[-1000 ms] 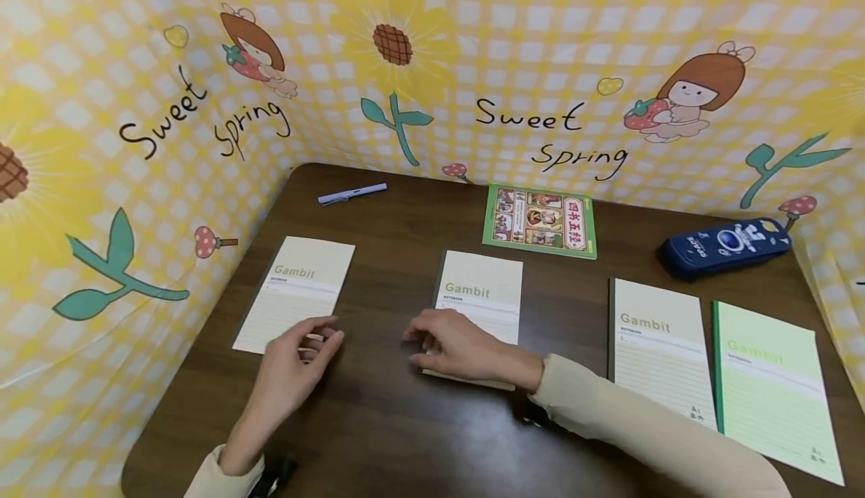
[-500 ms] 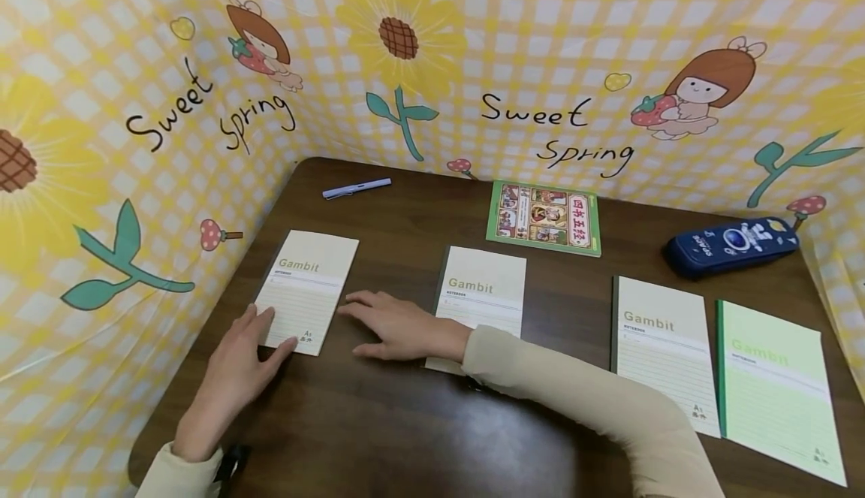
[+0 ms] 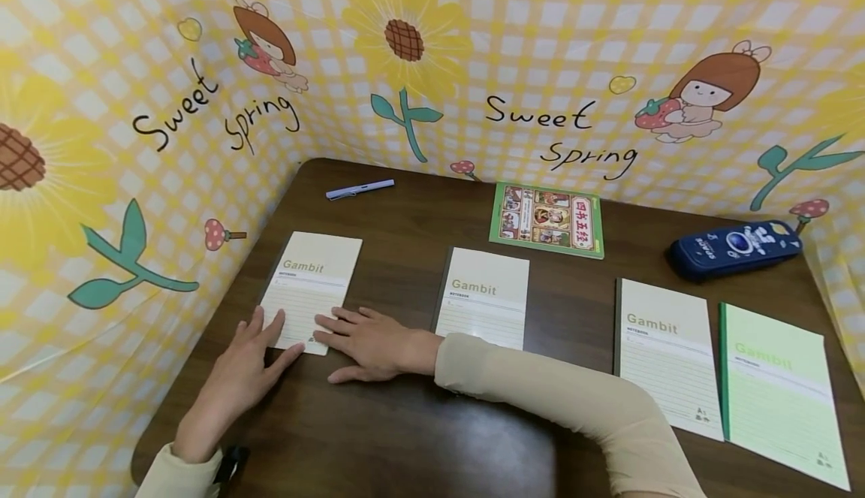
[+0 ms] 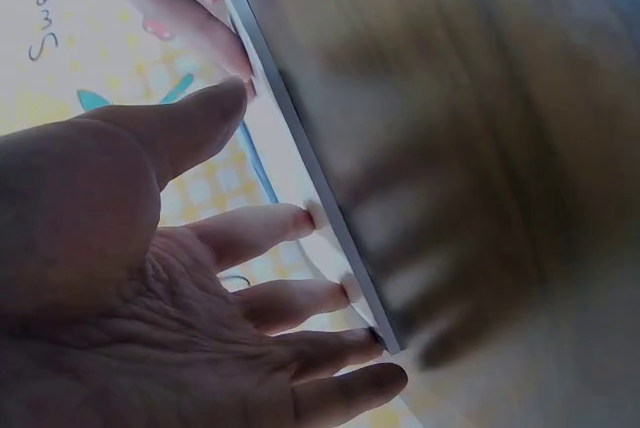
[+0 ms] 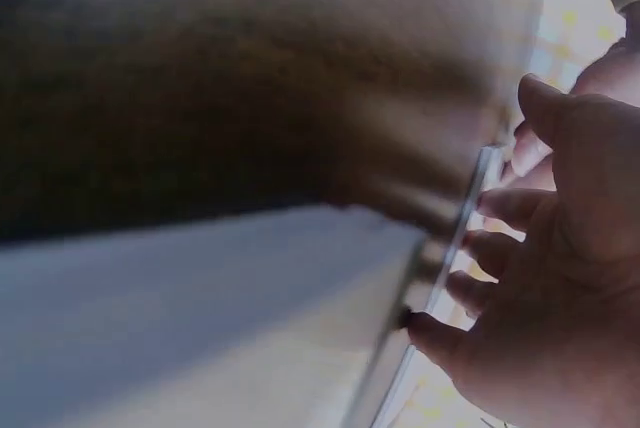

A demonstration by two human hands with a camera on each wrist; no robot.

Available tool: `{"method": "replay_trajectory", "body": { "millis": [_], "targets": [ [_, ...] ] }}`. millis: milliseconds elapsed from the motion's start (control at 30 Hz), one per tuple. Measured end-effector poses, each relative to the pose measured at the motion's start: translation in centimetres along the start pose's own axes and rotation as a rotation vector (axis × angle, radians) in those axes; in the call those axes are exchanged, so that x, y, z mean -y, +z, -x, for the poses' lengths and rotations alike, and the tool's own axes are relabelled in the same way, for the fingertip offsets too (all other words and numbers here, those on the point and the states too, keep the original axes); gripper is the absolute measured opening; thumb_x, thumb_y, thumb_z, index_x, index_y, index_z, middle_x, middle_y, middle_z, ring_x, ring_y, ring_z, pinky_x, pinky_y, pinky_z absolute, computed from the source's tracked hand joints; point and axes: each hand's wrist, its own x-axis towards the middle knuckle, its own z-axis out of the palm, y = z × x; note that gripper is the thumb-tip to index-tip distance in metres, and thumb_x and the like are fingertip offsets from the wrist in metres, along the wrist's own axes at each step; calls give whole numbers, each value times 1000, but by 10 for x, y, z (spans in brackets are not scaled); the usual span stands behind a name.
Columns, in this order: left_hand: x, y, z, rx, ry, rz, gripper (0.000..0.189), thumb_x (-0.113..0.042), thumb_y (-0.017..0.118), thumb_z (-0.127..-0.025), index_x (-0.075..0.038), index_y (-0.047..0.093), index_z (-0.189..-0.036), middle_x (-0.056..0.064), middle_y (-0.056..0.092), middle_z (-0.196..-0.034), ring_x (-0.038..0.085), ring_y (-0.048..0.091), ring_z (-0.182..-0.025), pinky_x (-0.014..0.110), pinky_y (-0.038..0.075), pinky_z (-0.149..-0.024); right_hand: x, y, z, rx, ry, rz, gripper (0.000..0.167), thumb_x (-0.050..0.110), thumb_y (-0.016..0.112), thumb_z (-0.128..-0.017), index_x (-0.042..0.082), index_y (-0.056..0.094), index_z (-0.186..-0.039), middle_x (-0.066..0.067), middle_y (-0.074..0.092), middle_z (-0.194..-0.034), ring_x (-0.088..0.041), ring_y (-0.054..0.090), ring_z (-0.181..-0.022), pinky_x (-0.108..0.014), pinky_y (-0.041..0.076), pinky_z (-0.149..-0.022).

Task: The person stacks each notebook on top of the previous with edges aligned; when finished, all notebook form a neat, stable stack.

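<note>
A cream notebook (image 3: 317, 265) marked Gambit lies flat at the table's left side. My left hand (image 3: 233, 374) is at its lower left corner with the fingers spread, the fingertips meeting the cover and edge in the left wrist view. From the other side, my right hand (image 3: 378, 344) lays extended fingers over the notebook's lower right edge, its thumb on the table side. In the right wrist view, this hand's fingertips (image 5: 490, 248) line the thin notebook edge. A second cream notebook (image 3: 483, 288) lies beneath my right forearm, its lower part hidden by the sleeve (image 3: 527, 370).
A light purple pen (image 3: 360, 189) and a green-bordered picture book (image 3: 547, 220) lie toward the back. At right are a navy pencil case (image 3: 736, 250), another cream notebook (image 3: 665, 363) and a green notebook (image 3: 784, 400). Yellow checked cloth (image 3: 432, 32) walls the table.
My right hand has moved left, off the middle notebook to the left notebook's right edge. My left hand has shifted left and down to that notebook's lower left corner.
</note>
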Motion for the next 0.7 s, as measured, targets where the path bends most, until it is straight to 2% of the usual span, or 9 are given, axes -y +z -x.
{"method": "replay_trajectory", "body": {
  "millis": [133,300,467,700],
  "targets": [
    [-14,7,0,-13,16,-37,87,-56,59,-103,3,32,-160,45,17,-161,73,20,-142,83,36,-101,-8,1,10,17,37,-28,77,67,34,-106,31,9,-169,11,-4,-177,-15,-1,-165,-46,12,-135],
    [-38,18,5,-33,52,-65,88,-50,66,-100,2,30,-162,43,19,-162,72,20,-143,80,36,-106,-22,0,28,36,70,-48,76,64,39,-106,33,9,-169,12,-4,-177,-16,-1,-166,-50,13,-134],
    [-57,24,7,-18,85,-76,88,-51,66,-99,-2,30,-163,39,19,-165,70,19,-145,79,37,-107,-39,-2,43,31,95,-88,75,61,41,-107,32,12,-169,10,-2,-178,-19,1,-166,-53,14,-134],
    [-72,31,8,-53,90,-114,86,-49,68,-99,-3,32,-163,37,24,-164,70,24,-144,76,45,-101,-46,0,51,11,122,-96,75,60,43,-107,31,12,-169,10,-1,-178,-20,3,-166,-53,16,-133]
  ]
}}
